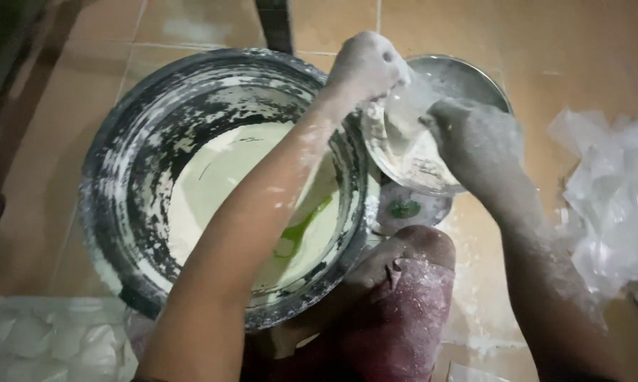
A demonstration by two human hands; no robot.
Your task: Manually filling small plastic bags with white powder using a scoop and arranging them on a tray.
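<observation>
Over the small bowl's rim, beside the basin, left hand and right hand gripping a floury bag.

The large round metal basin has a dull grey wall, smeared and crusted with dried white flour, rough and patchy. Inside it lies a smooth, matt, cream-white batter with a glossy green plastic scoop half sunk in it. The smaller round metal bowl shines faintly under a powdery film. Between the hands hangs a thin, clear plastic bag, filmy and dusted white. The left hand and right hand look chalky and matt with flour. The orange-tan floor tiles are smooth and slightly glossy. Crumpled clear plastic bags glisten at right.
</observation>
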